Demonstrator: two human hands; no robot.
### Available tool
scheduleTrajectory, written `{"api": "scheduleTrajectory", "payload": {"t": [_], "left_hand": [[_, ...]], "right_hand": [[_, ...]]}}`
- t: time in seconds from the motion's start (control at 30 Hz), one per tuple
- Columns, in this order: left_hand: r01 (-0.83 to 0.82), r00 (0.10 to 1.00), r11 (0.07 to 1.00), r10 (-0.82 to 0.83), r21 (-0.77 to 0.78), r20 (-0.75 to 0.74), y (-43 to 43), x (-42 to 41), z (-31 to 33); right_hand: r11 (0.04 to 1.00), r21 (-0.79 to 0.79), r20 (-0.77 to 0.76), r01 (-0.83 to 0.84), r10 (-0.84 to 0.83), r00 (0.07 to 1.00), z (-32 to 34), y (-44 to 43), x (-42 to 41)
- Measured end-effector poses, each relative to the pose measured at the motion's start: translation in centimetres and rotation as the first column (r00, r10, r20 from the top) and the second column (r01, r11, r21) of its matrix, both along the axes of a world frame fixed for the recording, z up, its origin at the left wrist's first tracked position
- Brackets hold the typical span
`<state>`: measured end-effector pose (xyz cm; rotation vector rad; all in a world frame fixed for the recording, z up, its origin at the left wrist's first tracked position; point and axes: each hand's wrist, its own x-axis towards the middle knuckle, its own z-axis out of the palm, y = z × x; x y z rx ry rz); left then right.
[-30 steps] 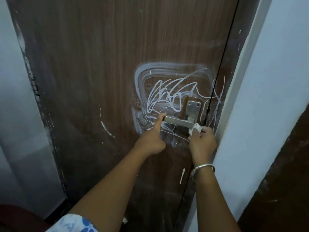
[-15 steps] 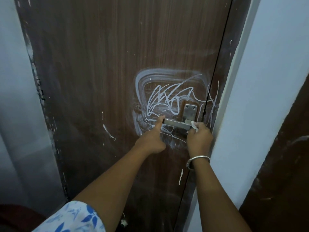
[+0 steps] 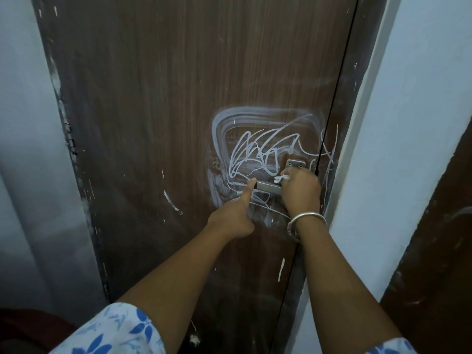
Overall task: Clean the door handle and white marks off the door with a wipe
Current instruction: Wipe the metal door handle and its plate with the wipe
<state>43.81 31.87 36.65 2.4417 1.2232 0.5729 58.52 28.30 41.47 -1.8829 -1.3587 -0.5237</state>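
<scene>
Door [image 3: 166, 98], near its right edge: one handle [image 3: 268, 187] amid white marks [image 3: 255, 149] — right hand [image 3: 302, 192] pinches one wipe [image 3: 282, 178] against the lever; left hand [image 3: 232, 221], forefinger straight, touches its free end.

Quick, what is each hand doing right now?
Left hand: holds nothing, one straight finger touching the end of the door handle.
Right hand: closed around the wipe.
</scene>
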Motion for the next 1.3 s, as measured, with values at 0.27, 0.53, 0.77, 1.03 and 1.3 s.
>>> {"api": "scheduleTrajectory", "payload": {"t": [0.27,0.53,0.77,1.03,1.3], "left_hand": [[-0.003,0.999,1.0,0.003,-0.013,-0.049,0.0,-0.4,0.4],[-0.033,0.999,0.999,0.034,0.012,-0.024,-0.2,-0.7,0.4],[-0.071,0.997,0.997,0.071,0.031,0.008,-0.9,-0.8,0.1],[-0.109,0.994,0.994,0.109,0.023,0.013,-1.7,-1.3,-0.9],[-0.13,0.989,0.991,0.13,-0.001,0.068,-1.8,-1.5,-2.4]], "right_hand": [[0.998,0.044,0.082,0.041,-0.044,0.996,0.7,1.1,-0.4],[0.956,0.292,-0.181,0.028,0.026,0.983,0.6,-1.2,-0.1],[0.976,0.213,-0.282,0.054,0.008,0.959,-1.5,-2.5,0.2],[1.0,0.009,-0.024,0.029,-0.029,0.999,-1.6,-2.4,-1.5],[0.993,-0.045,0.225,0.113,-0.1,0.969,-2.2,-2.3,-2.5]]}}
